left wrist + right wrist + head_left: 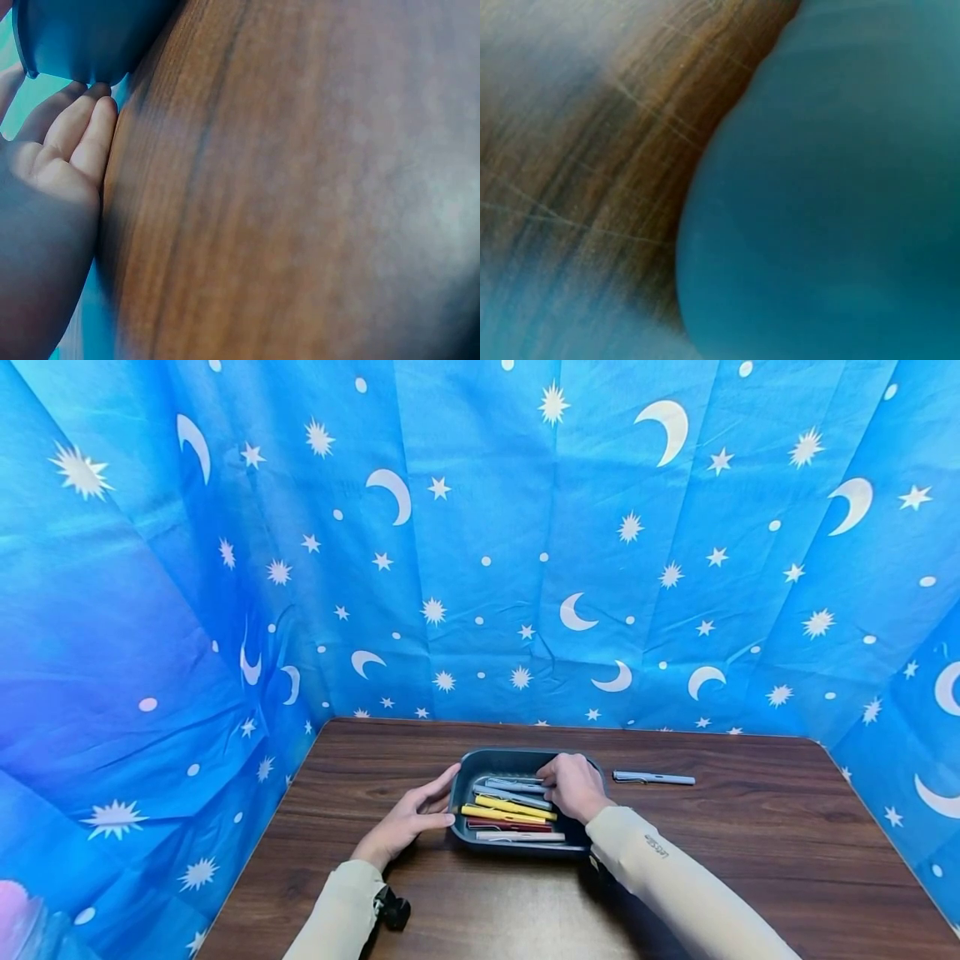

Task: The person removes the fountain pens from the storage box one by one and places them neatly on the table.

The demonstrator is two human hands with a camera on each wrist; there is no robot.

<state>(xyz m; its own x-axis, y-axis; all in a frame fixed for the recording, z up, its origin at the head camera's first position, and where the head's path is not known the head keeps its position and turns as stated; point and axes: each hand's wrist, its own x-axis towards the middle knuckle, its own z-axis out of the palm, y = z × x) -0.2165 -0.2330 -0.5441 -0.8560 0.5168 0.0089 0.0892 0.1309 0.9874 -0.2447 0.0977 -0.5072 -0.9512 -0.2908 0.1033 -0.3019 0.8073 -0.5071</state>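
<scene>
A dark grey rectangular box [525, 852] stands on the table with several capped pens lying in it. They include yellow pens [504, 814], a dark red pen [510, 826], a pale pen [521, 837] and light blue pens [512, 797]. My left hand [408, 820] touches the box's left end, its fingers fairly straight against the outer wall; the left wrist view shows those fingers [88, 139] low by the tabletop. Reaching over the right end, my right hand [576, 787] pinches the end of the rearmost light blue pen [517, 781]; its fingertips are partly hidden.
Another light blue pen [654, 777] lies on the brown wooden table [750, 843], right of the box. A blue curtain [487, 527] with moons and stars hangs behind the table and at its sides. The right wrist view shows mostly the box's outer wall [825, 195].
</scene>
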